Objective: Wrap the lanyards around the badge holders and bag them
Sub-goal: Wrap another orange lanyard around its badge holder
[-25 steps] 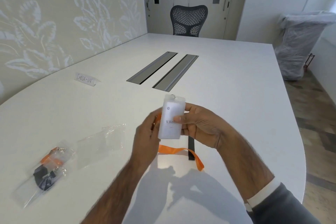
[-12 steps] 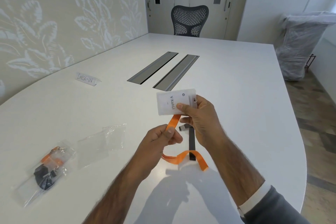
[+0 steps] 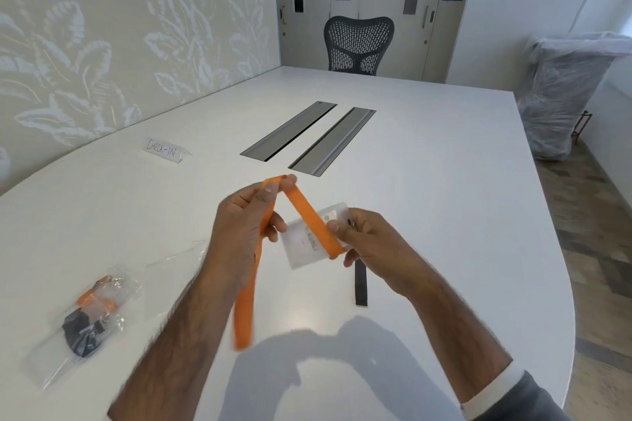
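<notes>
Orange lanyard (image 3: 307,215) is floppy and light, needs tension: left hand (image 3: 246,232) pinches it at the fingertips, right hand (image 3: 369,243) grips the stiff, slick badge holder (image 3: 302,248) by its edges, thumb pressing the lanyard flat

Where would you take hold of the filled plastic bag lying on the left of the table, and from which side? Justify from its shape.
Probably at its bulging middle, from above: the filled bag lies flat on the table, and the bundled contents lift the plastic there, while its clear edges lie flush and offer little to pinch.
</notes>
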